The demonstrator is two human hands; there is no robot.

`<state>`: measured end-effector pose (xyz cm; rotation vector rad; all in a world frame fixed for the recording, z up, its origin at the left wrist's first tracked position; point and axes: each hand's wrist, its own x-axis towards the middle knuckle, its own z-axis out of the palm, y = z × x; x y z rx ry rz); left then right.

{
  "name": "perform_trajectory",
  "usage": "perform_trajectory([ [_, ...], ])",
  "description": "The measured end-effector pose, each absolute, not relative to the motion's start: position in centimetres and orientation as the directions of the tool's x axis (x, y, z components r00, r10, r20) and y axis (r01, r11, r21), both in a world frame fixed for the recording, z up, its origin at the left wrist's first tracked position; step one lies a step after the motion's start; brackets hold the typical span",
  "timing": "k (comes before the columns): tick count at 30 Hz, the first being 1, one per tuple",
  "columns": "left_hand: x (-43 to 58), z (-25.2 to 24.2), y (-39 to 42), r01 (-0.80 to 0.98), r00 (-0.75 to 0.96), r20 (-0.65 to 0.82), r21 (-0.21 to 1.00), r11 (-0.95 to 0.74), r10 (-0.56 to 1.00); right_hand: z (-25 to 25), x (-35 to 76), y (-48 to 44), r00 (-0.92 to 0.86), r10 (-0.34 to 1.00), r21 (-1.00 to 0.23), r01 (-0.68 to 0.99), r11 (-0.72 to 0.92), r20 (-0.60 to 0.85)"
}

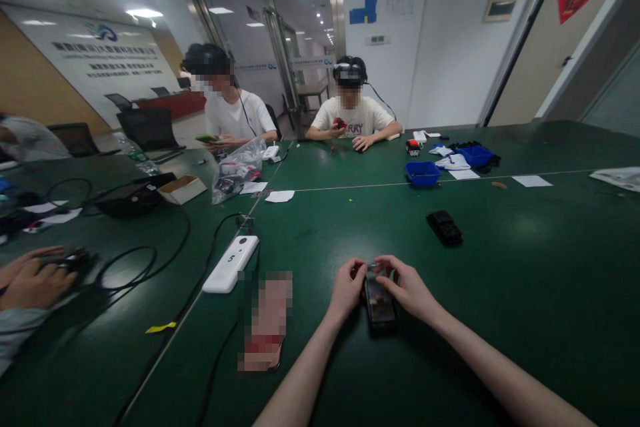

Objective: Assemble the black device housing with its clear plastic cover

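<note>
The green desk [500,293] carries a black phone [381,310], lying flat near its front edge (screen up). The left grip [346,288] and right grip [409,287] close curled fingers on the phone's far end, one at each side. A smaller black handset [444,227] lies well apart, farther back.

On my feed, all I get of the body is two arms: the left forearm [305,373] and the right forearm [490,367], both slim and bare along every part that shows, uncovered right down to the picture's lower edge. The left hand [347,290] and the right hand [407,288] are bare too, with slender fingers and plain wrists. Nails and finer marks are too small for me to make out.
</note>
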<state>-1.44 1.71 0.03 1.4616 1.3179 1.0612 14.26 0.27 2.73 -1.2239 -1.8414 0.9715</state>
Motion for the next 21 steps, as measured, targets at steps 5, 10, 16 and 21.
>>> perform_trajectory([
  [5,-1.5,0.0,1.7,0.241,0.079,0.04,0.969,-0.058,0.996,2.0,14.6,0.6,-0.291,0.93,-0.817,0.464,0.343,0.225],
  [10,-1.4,-0.3,1.8,0.196,0.078,0.006,0.98,-0.021,0.997,1.0,14.6,1.0,-0.335,0.921,-0.837,0.431,0.337,0.198],
  [16,-1.5,-0.4,1.8,0.197,0.076,0.023,0.98,-0.037,0.997,1.1,14.6,1.0,-0.332,0.931,-0.863,0.416,0.286,0.148],
  [21,-1.6,-0.2,1.7,0.262,0.066,0.056,0.962,-0.071,0.996,1.0,14.6,1.1,-0.28,0.957,-0.905,0.384,0.182,0.074],
])
